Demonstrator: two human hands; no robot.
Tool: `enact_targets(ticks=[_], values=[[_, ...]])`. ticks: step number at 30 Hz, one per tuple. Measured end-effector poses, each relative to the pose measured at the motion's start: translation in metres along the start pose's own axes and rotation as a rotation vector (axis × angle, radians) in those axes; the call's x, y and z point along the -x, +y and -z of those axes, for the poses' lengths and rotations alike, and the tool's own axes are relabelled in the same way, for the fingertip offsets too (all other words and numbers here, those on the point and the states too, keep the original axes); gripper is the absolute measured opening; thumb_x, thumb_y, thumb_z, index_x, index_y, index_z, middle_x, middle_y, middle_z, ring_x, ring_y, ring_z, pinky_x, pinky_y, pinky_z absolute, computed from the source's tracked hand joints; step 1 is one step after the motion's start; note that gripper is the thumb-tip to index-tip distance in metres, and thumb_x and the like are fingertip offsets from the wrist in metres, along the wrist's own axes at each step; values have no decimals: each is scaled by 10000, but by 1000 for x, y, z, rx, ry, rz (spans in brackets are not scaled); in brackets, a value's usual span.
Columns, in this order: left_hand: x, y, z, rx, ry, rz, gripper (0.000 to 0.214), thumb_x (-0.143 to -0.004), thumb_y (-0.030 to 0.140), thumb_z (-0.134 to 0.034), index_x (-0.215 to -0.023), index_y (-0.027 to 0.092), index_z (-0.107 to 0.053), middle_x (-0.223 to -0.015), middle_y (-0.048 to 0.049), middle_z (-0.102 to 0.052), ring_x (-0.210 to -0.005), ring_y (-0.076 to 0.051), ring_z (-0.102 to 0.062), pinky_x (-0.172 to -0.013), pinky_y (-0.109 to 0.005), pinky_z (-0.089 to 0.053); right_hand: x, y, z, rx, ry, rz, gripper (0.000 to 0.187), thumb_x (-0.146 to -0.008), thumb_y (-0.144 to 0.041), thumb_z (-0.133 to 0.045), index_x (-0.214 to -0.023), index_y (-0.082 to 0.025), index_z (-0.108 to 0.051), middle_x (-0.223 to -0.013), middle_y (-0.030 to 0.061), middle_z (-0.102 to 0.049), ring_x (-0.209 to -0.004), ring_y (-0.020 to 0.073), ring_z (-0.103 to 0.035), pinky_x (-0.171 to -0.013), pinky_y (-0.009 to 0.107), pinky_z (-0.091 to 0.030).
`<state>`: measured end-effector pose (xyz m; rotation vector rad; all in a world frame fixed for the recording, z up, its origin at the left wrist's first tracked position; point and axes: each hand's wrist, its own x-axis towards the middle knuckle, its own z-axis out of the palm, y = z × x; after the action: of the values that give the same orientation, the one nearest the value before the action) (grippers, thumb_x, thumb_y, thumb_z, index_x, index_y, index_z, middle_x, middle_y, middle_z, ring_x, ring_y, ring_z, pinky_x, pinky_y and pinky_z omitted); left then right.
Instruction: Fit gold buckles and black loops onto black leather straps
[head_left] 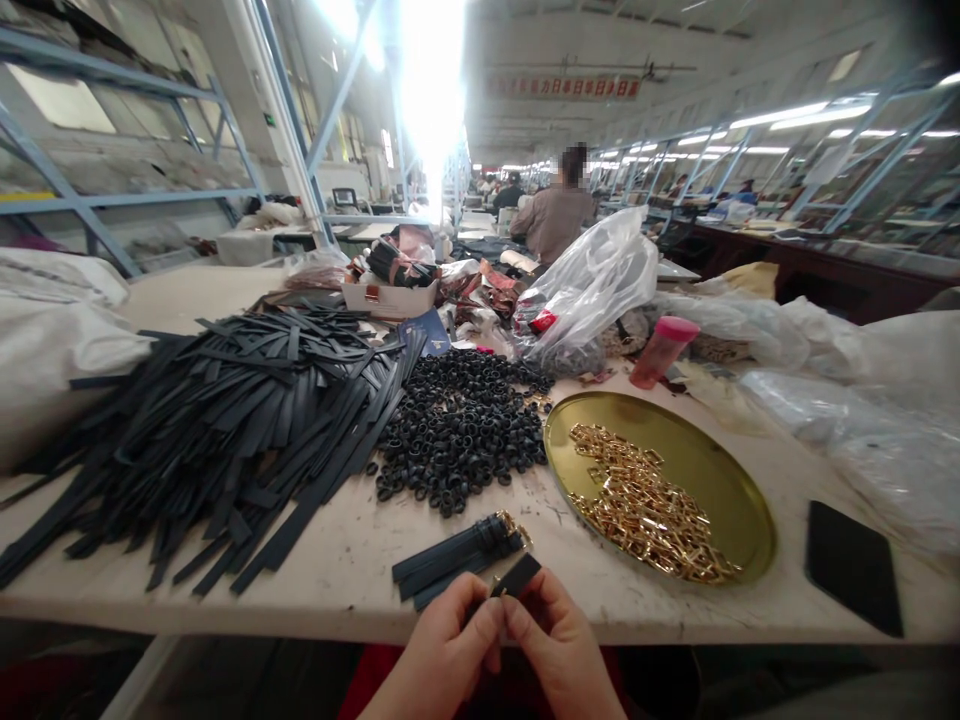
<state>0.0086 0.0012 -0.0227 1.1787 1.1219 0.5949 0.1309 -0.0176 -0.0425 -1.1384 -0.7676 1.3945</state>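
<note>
Both my left hand and my right hand are closed on one black strap, close together at the table's front edge. A bit of gold metal, probably a buckle, shows by my left fingertips; the fingers hide most of it. Just beyond lies a small stack of black straps with gold buckles. Behind that stack spreads a heap of small black loops. To the right, a round gold tray carries a pile of gold buckles.
A big pile of loose black straps covers the left side. A dark flat phone-like slab lies at the right edge. Behind the tray stand a pink-lidded jar and a clear plastic bag. Another person is farther back.
</note>
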Motion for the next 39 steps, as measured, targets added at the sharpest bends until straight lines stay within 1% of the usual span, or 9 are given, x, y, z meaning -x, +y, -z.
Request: enact_targets(ticks=[4,10,14,19,24,30,35,37,39], values=[[-1,-3,-1,89,-18,43,313,-760,498,-471,-704,193,-422,-473,86,-457,-320,-34,-265,-328,-168,-168,0,1,3,-14,-66,-47,261,-673,-406,-683,-770,-170,-625,-671,-5,-616,-620,132,-533,-593,237,-427],[1,3,-6,126,-18,36,336,-716,507,-507,-660,182,-442,-486,71,-477,-305,-18,-271,-315,-163,-163,0,3,3,-245,-130,-196,259,-736,-420,-616,-712,-171,-547,-527,-54,-502,-466,84,-452,-472,205,-357],[5,5,-10,126,45,18,364,-710,536,-501,-647,183,-438,-464,72,-468,-299,-21,-267,-314,-169,-153,4,-2,-1,-182,-75,-133,252,-738,-417,-617,-717,-177,-543,-555,-55,-516,-486,80,-458,-486,201,-365],[12,-3,-12,121,26,-20,372,-742,538,-488,-671,175,-450,-476,67,-478,-310,-23,-274,-319,-166,-157,10,-4,0,-137,-119,-120,277,-704,-429,-642,-761,-170,-563,-576,-51,-536,-477,82,-475,-472,206,-375],[17,-11,-11,85,38,-13,410,-723,578,-501,-673,176,-440,-494,65,-476,-320,-29,-299,-318,-164,-183,16,3,2,-207,-162,-169,270,-610,-311,-735,-761,-179,-553,-605,-56,-569,-457,71,-489,-475,208,-386],[19,-11,-10,125,-6,-21,439,-701,602,-519,-656,171,-450,-481,59,-471,-361,-44,-314,-354,-177,-187,23,-9,-3,-358,-175,-299,173,-623,-169,-688,-756,-164,-577,-602,-46,-579,-457,61,-494,-493,206,-394],[15,-14,-9,166,22,-56,397,-707,540,-556,-631,164,-453,-510,36,-507,-438,-65,-409,-427,-181,-271,19,0,-6,-333,-100,-291,253,-546,-241,-735,-710,-168,-557,-552,-57,-551,-423,67,-467,-454,208,-384],[13,-16,-7,174,9,-14,378,-705,532,-549,-642,174,-446,-481,53,-488,-386,-50,-355,-384,-173,-220,20,7,-5,-253,-53,-220,261,-566,-283,-732,-714,-175,-546,-564,-55,-548,-442,73,-467,-459,206,-380],[11,-16,-6,182,-23,52,355,-702,529,-529,-659,191,-427,-442,81,-452,-326,-38,-265,-343,-174,-147,22,11,-3,-146,-9,-78,227,-642,-324,-692,-735,-184,-540,-608,-45,-551,-508,87,-484,-503,209,-393]])
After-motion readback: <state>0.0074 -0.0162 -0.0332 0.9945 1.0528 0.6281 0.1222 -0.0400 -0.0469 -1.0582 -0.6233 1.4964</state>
